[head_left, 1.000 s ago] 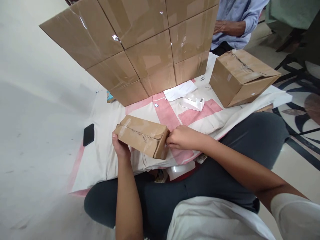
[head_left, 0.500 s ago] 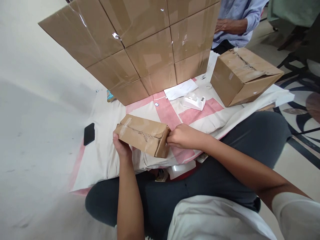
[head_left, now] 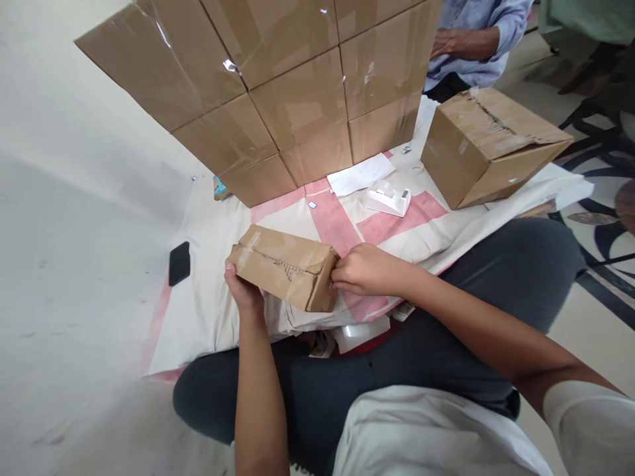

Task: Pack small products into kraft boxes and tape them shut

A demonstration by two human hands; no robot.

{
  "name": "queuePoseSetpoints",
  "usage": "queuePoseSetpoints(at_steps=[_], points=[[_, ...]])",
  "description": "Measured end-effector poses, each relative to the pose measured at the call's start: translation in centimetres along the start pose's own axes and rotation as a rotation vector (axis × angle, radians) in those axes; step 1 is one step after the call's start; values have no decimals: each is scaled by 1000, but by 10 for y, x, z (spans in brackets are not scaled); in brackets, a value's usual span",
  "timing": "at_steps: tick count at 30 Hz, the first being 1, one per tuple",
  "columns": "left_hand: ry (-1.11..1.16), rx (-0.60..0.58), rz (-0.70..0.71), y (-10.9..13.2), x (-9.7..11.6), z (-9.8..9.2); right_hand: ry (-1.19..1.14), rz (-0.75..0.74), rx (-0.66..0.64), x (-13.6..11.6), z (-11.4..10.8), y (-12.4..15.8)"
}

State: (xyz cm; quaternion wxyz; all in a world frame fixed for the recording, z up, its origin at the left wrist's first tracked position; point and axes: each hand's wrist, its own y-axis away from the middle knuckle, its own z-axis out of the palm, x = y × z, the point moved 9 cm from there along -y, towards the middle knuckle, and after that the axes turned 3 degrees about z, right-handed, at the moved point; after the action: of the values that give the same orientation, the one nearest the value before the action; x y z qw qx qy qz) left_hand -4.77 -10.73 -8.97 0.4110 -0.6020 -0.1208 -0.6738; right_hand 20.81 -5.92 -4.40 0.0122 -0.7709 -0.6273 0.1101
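Observation:
A small brown cardboard box [head_left: 280,268] is tilted above the cloth in front of me, its taped top seam torn and ragged. My left hand [head_left: 244,285] grips its left end, thumb at the near side and the other fingers hidden beneath. At the right end, my right hand [head_left: 364,270] has its fingers curled and pinched against the end face. Whatever lies between those fingertips is too small to make out. Beyond the box, a white tape dispenser [head_left: 387,199] stands on the cloth next to a sheet of white paper [head_left: 360,175].
A tall wall of taped cartons [head_left: 297,99] rises at the back. To the right sits a larger cardboard box [head_left: 496,149] with a torn top. A black phone [head_left: 179,264] lies at left by the wall. Another person's hand and blue sleeve [head_left: 510,33] show behind the cartons.
The view has shifted slightly. Both hands keep the same hold on the small box, with no clear movement of it.

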Motion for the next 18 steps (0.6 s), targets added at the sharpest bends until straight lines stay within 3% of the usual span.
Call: queuePoseSetpoints(at_steps=[6,11,18], points=[[56,0,-1,1,1,6,-24,-5,14,0,-8,1],[69,-39,5,3,4,16,-261,-11,-26,1,-17,6],[28,-25,4,3,3,15,-272,102,-167,14,7,9]])
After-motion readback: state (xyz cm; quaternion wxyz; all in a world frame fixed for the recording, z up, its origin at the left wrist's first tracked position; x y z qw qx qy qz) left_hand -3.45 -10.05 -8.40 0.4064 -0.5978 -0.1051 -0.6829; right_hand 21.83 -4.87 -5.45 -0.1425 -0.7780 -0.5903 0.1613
